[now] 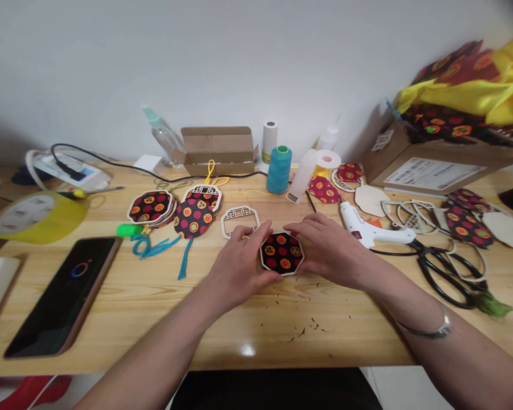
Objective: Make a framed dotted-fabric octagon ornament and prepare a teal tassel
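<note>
The person is holding one small patterned plate [282, 253] with both hands, and it is sitting in front of the blue thread spool [279, 169], on the side nearer to the person. The left hand [245, 259] is gripping its left edge, with the thumb lying along the lower rim and the forefinger near the upper rim. The right hand [327, 250] is closing around the right edge, its fingers reaching to the upper corner, so both hands are standing narrow, about the width of the plate. Whether the plate is resting on the table [154, 313] or is being lifted a little, I cannot tell. A pale wooden rim is showing around the dark cloth, so I am judging that the person is now setting or pressing the cloth evenly on the wood. The next move, in my opinion, is calling for gentle, equal pressure along the rim, with the fingertips staying off the middle so that the cloth is not sliding. A wooden frame [241, 213] is lying in front of the spool and to its left, and a glue gun [374, 231] is lying in front and to its right; to take either one, a hand is first needing to be freed from the plate.
</note>
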`<state>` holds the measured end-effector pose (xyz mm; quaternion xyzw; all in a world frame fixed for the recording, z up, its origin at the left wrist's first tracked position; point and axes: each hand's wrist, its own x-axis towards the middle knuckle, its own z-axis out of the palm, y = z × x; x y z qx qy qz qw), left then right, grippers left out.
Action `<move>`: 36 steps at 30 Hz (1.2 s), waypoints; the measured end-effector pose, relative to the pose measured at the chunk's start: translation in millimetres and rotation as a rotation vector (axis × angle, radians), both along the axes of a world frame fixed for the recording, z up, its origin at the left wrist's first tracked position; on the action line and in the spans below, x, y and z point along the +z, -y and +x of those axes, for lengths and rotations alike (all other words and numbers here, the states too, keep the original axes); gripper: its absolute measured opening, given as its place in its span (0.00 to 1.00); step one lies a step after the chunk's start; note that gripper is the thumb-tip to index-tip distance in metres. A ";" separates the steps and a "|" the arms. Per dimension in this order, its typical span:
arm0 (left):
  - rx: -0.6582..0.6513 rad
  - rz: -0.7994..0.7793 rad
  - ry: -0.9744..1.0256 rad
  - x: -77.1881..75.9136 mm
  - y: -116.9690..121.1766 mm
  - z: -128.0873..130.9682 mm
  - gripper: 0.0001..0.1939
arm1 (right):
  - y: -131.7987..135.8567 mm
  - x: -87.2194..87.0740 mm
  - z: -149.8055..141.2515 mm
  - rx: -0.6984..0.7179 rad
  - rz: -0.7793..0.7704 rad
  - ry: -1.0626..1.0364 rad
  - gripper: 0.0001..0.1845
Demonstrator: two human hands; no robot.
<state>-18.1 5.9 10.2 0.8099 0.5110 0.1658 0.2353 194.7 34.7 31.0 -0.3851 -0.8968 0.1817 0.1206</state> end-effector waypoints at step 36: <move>0.018 0.004 -0.052 -0.3 0.7 1.6 0.43 | -1.0 -2.8 -1.2 0.012 -0.004 0.044 0.27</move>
